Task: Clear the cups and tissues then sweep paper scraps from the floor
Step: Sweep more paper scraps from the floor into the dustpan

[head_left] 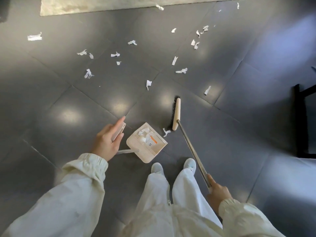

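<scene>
My left hand [106, 139] grips the beige handle top of a long-handled dustpan [146, 145], which stands on the dark floor just ahead of my feet and holds a few white paper scraps. My right hand [217, 192] grips the metal pole of a broom [176, 115], whose beige head with black bristles rests on the floor to the right of the dustpan. One scrap [166, 132] lies between the bristles and the dustpan's mouth. Several white paper scraps [147, 84] are scattered over the tiles farther ahead.
A pale rug [102, 6] runs along the far edge of the floor. A black chair frame [298, 117] stands at the right. My two white shoes [172, 165] are right behind the dustpan. Grey tiles spread to the left.
</scene>
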Tool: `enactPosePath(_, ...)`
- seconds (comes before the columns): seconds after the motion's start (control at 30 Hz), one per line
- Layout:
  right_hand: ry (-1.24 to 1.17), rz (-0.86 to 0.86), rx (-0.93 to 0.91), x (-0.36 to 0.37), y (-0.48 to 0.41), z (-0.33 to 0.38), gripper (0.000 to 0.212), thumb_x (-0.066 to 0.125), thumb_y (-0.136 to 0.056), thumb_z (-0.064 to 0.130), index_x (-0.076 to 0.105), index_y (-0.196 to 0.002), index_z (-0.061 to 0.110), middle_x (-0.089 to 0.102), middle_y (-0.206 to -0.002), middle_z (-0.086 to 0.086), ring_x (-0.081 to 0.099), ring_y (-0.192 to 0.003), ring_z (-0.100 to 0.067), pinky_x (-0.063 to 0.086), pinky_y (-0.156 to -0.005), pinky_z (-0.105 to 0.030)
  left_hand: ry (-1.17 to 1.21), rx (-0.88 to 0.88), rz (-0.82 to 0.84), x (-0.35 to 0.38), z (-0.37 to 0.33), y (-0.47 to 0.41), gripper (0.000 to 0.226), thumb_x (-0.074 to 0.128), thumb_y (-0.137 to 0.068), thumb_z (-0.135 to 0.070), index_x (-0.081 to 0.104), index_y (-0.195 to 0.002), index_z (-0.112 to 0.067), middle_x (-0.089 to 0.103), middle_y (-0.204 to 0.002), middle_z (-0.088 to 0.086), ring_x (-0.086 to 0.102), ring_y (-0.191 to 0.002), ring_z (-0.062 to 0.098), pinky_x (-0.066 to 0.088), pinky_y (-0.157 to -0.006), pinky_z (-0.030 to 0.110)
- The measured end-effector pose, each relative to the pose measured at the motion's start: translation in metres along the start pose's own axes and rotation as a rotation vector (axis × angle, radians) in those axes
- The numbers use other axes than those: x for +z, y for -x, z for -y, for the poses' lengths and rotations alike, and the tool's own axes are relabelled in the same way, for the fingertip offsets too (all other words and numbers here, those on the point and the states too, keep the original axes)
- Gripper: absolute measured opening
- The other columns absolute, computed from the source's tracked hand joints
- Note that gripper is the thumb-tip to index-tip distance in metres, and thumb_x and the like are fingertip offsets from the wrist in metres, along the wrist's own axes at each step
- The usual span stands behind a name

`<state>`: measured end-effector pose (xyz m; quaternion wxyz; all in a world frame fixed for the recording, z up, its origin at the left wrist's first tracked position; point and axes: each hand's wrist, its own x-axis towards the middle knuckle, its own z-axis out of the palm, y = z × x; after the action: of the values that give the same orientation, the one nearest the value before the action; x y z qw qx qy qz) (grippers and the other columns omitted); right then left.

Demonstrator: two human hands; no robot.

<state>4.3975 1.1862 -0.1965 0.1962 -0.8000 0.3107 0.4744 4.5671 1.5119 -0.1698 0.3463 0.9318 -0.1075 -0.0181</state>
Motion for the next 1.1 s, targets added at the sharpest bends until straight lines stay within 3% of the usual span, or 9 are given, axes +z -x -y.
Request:
enactPosePath(0.1,-0.029,0.087,0.012,0.017,0.007,0.005,0.075,0.044,-0.089,0.016,0.008,-0.15,0.041,0.058,-0.107,-0.004,0.062,-0.083,-0.021,0.055,-0.079,-0.03,0.006,0.035,-0.019,0.008,-0.001,-0.01,0.052,0.063,-0.083,0.002,0.054,-0.133,-0.01,0.066,-0.106,0.017,0.058,-0.092,0.021,0.04,-0.086,0.023)
enactPosePath(0.17,-0.04,0.155,-0.007,0.021,0.013,0.009,0.074,0.044,-0.086,0.018,0.014,-0.147,0.046,0.059,-0.109,-0.005,0.065,-0.088,-0.026,0.056,-0.073,-0.031,-0.029,0.074,-0.033,0.012,-0.004,-0.013,0.053,0.065,-0.08,0.007,0.056,-0.13,-0.008,0.067,-0.104,0.018,0.052,-0.088,0.016,0.037,-0.085,0.018)
enactPosePath(0.27,-0.146,0.208,-0.033,0.007,0.017,0.011,0.073,0.043,-0.08,0.016,0.025,-0.141,0.053,0.06,-0.093,-0.005,0.062,-0.061,-0.025,0.05,-0.045,-0.027,-0.043,0.088,-0.031,0.014,-0.008,-0.018,0.051,0.064,-0.08,0.004,0.057,-0.129,-0.008,0.067,-0.103,0.019,0.053,-0.087,0.02,0.037,-0.084,0.021)
enactPosePath(0.37,-0.26,0.176,-0.071,-0.014,0.02,0.01,0.074,0.042,-0.08,0.009,0.029,-0.143,0.045,0.056,-0.068,-0.005,0.049,-0.04,-0.018,0.042,-0.037,-0.022,-0.039,0.071,-0.01,0.014,-0.015,-0.026,0.05,0.063,-0.083,0.003,0.056,-0.131,-0.008,0.066,-0.107,0.019,0.061,-0.092,0.033,0.038,-0.087,0.023)
enactPosePath(0.53,-0.393,0.075,-0.123,-0.051,0.016,0.012,0.064,0.04,-0.081,0.006,0.043,-0.136,0.039,0.052,-0.064,-0.007,0.044,-0.036,-0.014,0.04,-0.039,-0.021,0.006,0.063,0.008,0.025,-0.043,-0.047,0.053,0.062,-0.085,0.004,0.053,-0.135,-0.011,0.064,-0.111,0.015,0.062,-0.098,0.032,0.033,-0.091,0.011)
enactPosePath(0.63,-0.461,0.01,-0.117,-0.068,-0.004,0.006,0.065,0.043,-0.084,0.01,0.037,-0.141,0.04,0.053,-0.064,-0.001,0.045,-0.032,-0.01,0.037,-0.035,-0.017,0.046,0.046,-0.021,0.031,-0.058,-0.068,0.054,0.061,-0.086,0.001,0.051,-0.137,-0.017,0.063,-0.111,0.013,0.061,-0.101,0.029,0.035,-0.092,0.017)
enactPosePath(0.83,-0.601,-0.112,0.029,-0.104,-0.067,-0.008,0.065,0.041,-0.083,0.026,0.03,-0.142,0.049,0.059,-0.074,0.0,0.054,-0.048,-0.017,0.041,-0.035,-0.016,0.104,0.027,-0.095,0.066,-0.089,-0.123,0.056,0.061,-0.086,-0.001,0.051,-0.136,-0.024,0.062,-0.117,0.007,0.055,-0.102,0.012,0.03,-0.087,-0.002)
enactPosePath(0.97,-0.643,-0.165,0.103,-0.151,-0.114,-0.024,0.068,0.039,-0.081,0.021,0.03,-0.142,0.049,0.062,-0.082,-0.002,0.057,-0.052,-0.021,0.044,-0.039,-0.019,0.091,0.085,-0.086,0.101,-0.118,-0.17,0.057,0.063,-0.083,0.004,0.053,-0.135,-0.018,0.064,-0.109,0.006,0.057,-0.099,0.018,0.034,-0.089,0.011)
enactPosePath(1.1,-0.64,-0.204,0.137,-0.212,-0.161,-0.033,0.067,0.04,-0.084,0.017,0.03,-0.144,0.043,0.062,-0.084,-0.005,0.056,-0.052,-0.025,0.047,-0.044,-0.024,0.051,0.088,-0.043,0.136,-0.151,-0.225,0.056,0.064,-0.083,0.005,0.053,-0.135,-0.013,0.064,-0.107,0.016,0.061,-0.098,0.031,0.034,-0.089,0.015)
